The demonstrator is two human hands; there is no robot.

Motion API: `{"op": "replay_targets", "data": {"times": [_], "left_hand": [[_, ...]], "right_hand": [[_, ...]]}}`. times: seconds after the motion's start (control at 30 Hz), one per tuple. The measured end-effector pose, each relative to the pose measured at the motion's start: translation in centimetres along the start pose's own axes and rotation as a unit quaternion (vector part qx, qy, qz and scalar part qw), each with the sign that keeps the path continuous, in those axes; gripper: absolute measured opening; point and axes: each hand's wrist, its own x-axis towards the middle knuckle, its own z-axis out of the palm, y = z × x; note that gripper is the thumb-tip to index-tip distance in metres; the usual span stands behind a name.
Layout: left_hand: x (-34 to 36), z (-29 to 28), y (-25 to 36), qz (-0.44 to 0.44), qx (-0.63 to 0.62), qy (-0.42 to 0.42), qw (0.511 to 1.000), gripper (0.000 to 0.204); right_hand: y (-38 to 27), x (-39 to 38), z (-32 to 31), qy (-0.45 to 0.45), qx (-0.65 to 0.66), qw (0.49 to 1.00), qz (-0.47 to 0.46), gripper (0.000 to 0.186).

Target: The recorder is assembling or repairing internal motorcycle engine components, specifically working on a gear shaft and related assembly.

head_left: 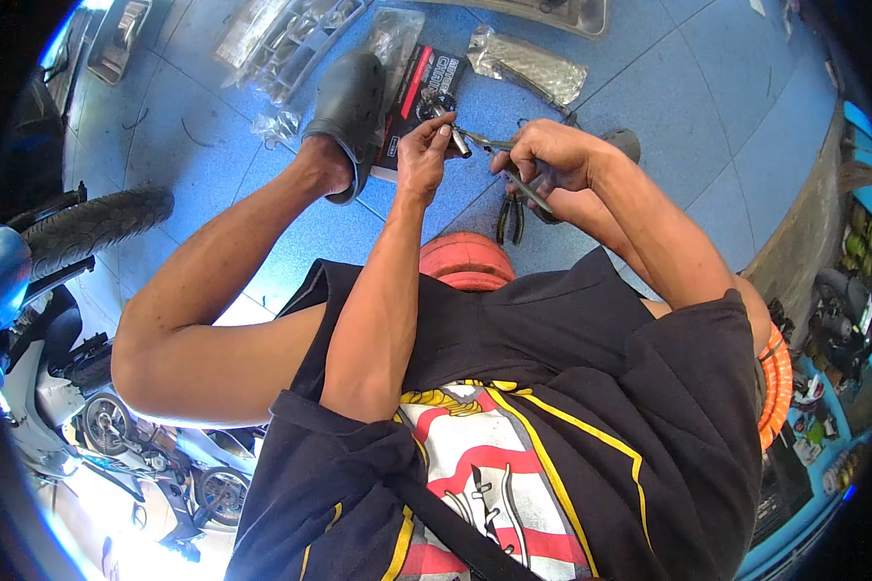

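Note:
My left hand (422,162) is closed with its fingers pinched around a small shiny metal cylinder (461,145). My right hand (559,158) grips a pair of pliers (531,192), its handles spread under my fingers. The pliers' jaws point left and meet or nearly meet the metal piece; exactly where they touch is too small to tell. Just below my right hand, a second pair of dark-handled pliers (510,221) lies on the floor. Behind my left hand is a black and red box (412,108) with a dark metal part on or over it.
Clogs cover my feet; the left clog (344,108) stands beside the box. A clear packet (528,66) and a compartment tray (305,44) lie farther off on blue tiles. A red seat (467,259) is beneath me. Left are a tyre (107,225) and motorcycles (165,484).

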Motion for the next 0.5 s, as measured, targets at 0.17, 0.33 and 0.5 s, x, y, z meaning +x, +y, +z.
{"op": "replay_targets", "data": {"times": [0.17, 0.33, 0.5], "left_hand": [[-0.1, 0.2, 0.3, 0.003, -0.004, 0.003, 1.000, 0.031], [-0.2, 0.1, 0.6, -0.001, 0.002, -0.004, 1.000, 0.031], [-0.2, 0.1, 0.6, -0.001, -0.003, -0.003, 1.000, 0.030]], "right_hand": [[-1.2, -0.6, -0.1, 0.000, 0.001, 0.999, 0.032, 0.047], [-1.7, -0.5, -0.8, -0.039, 0.013, 0.999, 0.027, 0.045], [-1.8, -0.4, -1.1, -0.038, 0.012, 0.999, 0.026, 0.043]]}}
